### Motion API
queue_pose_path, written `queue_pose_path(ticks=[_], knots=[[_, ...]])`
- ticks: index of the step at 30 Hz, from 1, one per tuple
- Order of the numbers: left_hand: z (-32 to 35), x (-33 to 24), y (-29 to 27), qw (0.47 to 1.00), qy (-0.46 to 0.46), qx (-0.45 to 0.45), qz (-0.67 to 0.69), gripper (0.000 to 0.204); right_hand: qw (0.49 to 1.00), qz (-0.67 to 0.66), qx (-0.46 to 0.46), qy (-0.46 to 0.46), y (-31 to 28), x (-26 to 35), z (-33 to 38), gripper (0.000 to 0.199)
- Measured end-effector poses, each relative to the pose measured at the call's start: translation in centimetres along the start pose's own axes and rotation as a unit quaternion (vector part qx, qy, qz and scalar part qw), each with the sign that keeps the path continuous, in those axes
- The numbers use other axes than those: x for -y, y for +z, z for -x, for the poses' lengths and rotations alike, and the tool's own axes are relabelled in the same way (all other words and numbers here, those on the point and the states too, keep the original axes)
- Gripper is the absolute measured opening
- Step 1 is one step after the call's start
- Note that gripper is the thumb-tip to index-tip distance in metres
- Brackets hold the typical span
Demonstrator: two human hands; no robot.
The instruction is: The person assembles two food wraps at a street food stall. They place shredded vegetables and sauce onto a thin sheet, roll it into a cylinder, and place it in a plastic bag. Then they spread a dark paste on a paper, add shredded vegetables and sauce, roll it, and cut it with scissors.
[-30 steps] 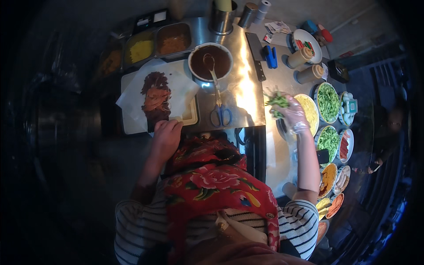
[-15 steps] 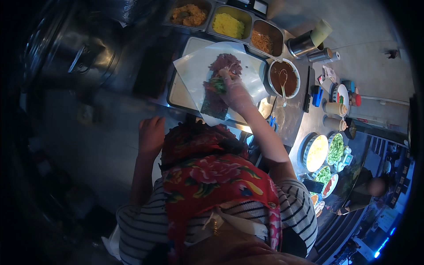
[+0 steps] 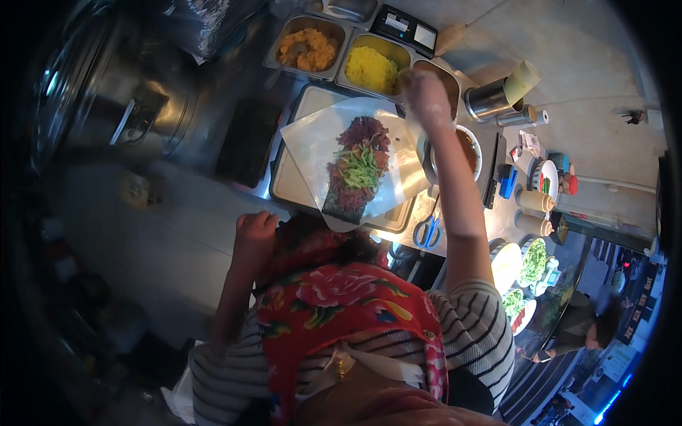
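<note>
Counts one left hand [image 3: 256,233], one right hand [image 3: 428,105], one seaweed sheet [image 3: 342,207], one paper sheet [image 3: 307,142], one sauce bowl [image 3: 477,167], two squeeze bottles [image 3: 534,200], two heaps of greens [image 3: 533,261]. Includes at least three metal pans [image 3: 387,48], one partly hidden.

Red floral apron [image 3: 344,290]; white, dark-striped sleeves [image 3: 472,323]; gold-coloured pendant [image 3: 339,366].

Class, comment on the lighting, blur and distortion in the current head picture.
In the head view, the right hand looks blurred; in the same view, glare brightens the counter near the blue-handled scissors; its fisheye rim is black.
</note>
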State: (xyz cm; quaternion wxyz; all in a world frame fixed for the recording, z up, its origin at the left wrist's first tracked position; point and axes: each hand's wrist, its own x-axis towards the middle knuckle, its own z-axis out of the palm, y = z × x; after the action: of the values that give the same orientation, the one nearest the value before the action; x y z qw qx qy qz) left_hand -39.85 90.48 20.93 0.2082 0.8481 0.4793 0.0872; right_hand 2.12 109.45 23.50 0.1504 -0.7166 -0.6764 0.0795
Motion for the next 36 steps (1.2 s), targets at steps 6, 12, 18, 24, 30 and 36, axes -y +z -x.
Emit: queue_pose_path(ticks=[6, 12, 18, 24, 30, 36], knots=[[0.7, -0.8, 0.0, 0.993, -0.102, 0.044, -0.030, 0.032, 0.971, 0.174, 0.162, -0.033, 4.3, -11.3, -4.9, 0.016], [0.2, -1.3, 0.7, 0.993, -0.093, 0.063, -0.030, 0.030, 0.946, 0.162, 0.278, 0.034, 5.6, -11.3, -4.2, 0.026], [-2.1, -2.1, 0.4, 0.997, -0.051, 0.055, -0.024, 0.027, 0.902, 0.300, 0.300, -0.084, 5.9, -12.2, -4.6, 0.038], [-3.1, -2.5, 0.6, 0.997, -0.048, 0.055, -0.027, 0.026, 0.961, 0.170, 0.216, 0.006, 7.2, -13.3, -3.8, 0.032], [-3.9, -2.8, 0.8, 0.999, 0.001, 0.031, -0.009, 0.024, 0.858, -0.440, 0.166, 0.207, 1.5, -12.8, -2.9, 0.028], [-4.8, -1.0, -0.6, 0.996, 0.082, 0.021, 0.015, 0.028, 0.766, -0.564, 0.249, 0.183, 0.7, -3.3, 6.5, 0.030]])
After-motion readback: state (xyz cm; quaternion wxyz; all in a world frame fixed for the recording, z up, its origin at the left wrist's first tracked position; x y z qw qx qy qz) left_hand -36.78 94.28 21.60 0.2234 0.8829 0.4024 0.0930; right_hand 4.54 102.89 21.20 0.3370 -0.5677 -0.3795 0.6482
